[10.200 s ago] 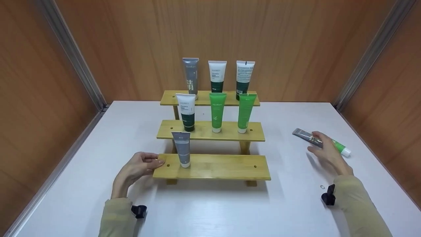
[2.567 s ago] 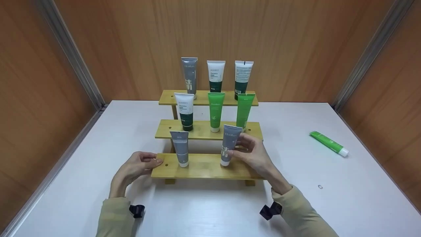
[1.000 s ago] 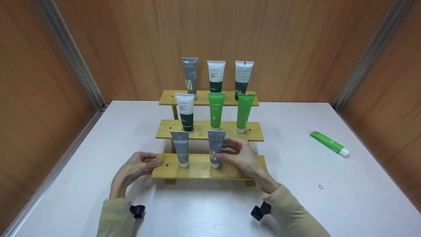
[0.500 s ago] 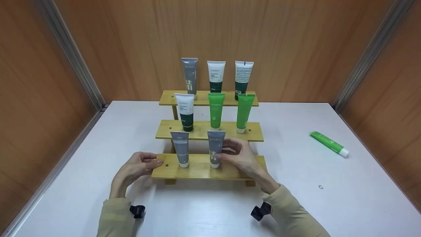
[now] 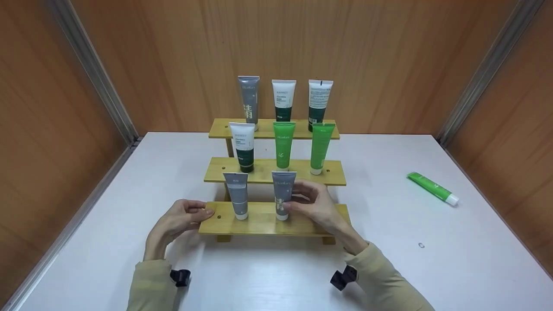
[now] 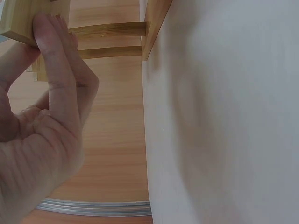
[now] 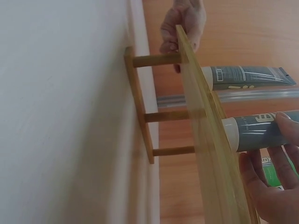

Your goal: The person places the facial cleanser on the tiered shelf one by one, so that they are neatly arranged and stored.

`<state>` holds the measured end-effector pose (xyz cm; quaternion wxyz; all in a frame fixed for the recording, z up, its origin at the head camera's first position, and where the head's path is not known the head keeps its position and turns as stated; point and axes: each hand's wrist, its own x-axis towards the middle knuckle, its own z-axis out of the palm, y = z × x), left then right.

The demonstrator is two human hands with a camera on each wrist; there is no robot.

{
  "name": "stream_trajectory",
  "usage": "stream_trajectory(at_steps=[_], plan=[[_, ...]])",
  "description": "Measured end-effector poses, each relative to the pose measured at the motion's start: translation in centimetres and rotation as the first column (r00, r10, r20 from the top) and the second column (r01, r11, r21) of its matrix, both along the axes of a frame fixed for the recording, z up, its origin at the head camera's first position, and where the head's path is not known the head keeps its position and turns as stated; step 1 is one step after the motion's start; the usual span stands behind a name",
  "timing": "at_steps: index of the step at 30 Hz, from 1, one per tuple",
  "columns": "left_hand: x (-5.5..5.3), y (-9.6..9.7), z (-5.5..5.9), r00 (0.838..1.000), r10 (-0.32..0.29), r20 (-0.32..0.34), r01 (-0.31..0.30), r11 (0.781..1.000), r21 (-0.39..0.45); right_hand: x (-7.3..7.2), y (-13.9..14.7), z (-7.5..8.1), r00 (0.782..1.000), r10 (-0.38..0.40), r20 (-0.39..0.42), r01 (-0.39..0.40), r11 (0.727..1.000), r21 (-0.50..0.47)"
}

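A three-step wooden display stand (image 5: 255,226) faces me in the head view. My left hand (image 5: 178,218) pinches the left end of its lowest shelf between thumb and fingers; the left wrist view shows those fingertips on the board's edge. My right hand (image 5: 319,208) grips a grey squeeze tube (image 5: 283,185) from its right side. That tube is upright, white cap down, at the middle of the lowest shelf; in the right wrist view the cap (image 7: 231,134) is right at the board. Left of it another grey tube (image 5: 237,192) stands on its cap.
On the middle shelf are a white and dark green tube (image 5: 243,142) and two green tubes (image 5: 283,144). The top shelf bears a grey tube (image 5: 249,99) and two white and dark green ones (image 5: 284,95). A green tube (image 5: 430,186) lies on the table at right, near a small ring (image 5: 421,245).
My right hand has brought the grey tube from the table at right to the lowest shelf, then shifted it left to the middle. Over the last second nothing visibly moves. My left hand stays put.
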<state>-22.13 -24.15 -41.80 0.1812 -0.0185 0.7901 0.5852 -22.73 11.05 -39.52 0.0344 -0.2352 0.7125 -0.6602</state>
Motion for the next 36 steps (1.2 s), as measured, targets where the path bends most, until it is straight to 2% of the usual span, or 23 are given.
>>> stream_trajectory(at_steps=[10,14,21,27,30,33,36], plan=[[0.0,0.0,0.0,1.000,-0.003,-0.013,0.003,1.000,-0.006,-0.3,1.4,-0.3,0.999,0.044,-0.026,-0.046,0.998,-0.049],[-0.1,0.0,0.0,1.000,0.012,-0.011,-0.012,1.000,-0.010,-0.6,2.7,-0.3,0.998,0.037,-0.049,-0.038,0.999,-0.026],[-0.1,0.0,-0.1,1.000,0.000,-0.006,0.000,1.000,-0.009,-1.2,5.9,-0.4,0.995,-0.026,-0.099,0.031,0.999,0.043],[0.0,0.0,-0.1,1.000,0.006,-0.002,-0.006,1.000,-0.026,-2.0,10.1,-0.8,0.979,-0.075,-0.190,0.083,0.996,0.035],[0.0,0.0,-0.1,1.000,0.009,-0.001,-0.009,1.000,-0.027,-2.5,12.5,-0.9,0.973,-0.099,-0.208,0.105,0.994,0.019],[0.0,0.0,0.0,1.000,0.008,-0.006,-0.008,1.000,-0.021,-2.9,15.0,-1.1,0.970,-0.164,-0.181,0.169,0.986,0.009],[0.0,0.1,0.0,1.000,0.008,-0.007,-0.008,1.000,-0.014,-3.5,17.7,-1.5,0.948,-0.269,-0.167,0.278,0.960,0.030]])
